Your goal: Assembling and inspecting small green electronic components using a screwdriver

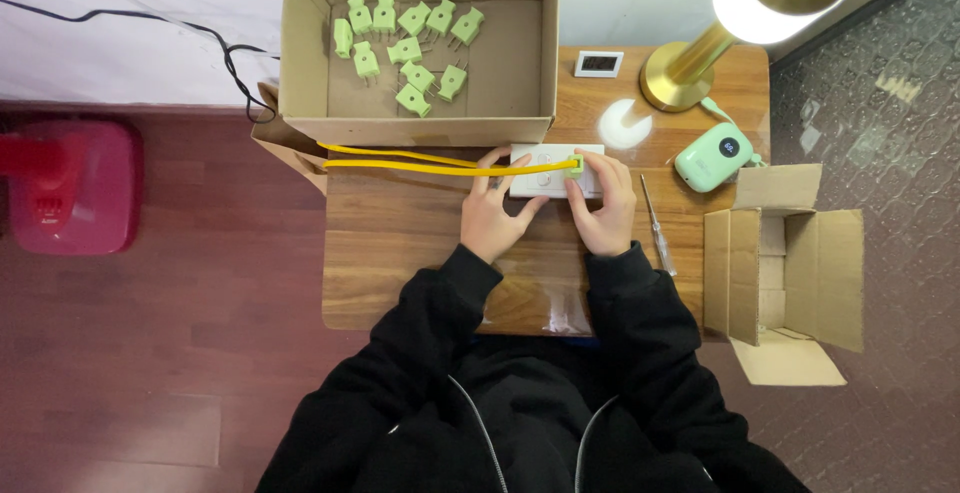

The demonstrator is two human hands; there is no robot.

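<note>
Head view: near the tabletop's far edge, left hand (492, 221) steadies the white power strip (540, 184); right hand (603, 205) pinches the green plug (576, 163). Press straight, keeping the yellow cord (420, 164) slack.

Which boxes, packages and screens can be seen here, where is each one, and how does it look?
Large cardboard box: table's far side, open, brown, holding green plugs.
Small cardboard box: right of table, open, brown.
Small display: near lamp base, rectangular, white frame.
Mint device: right side, rounded, round dark screen.
</note>
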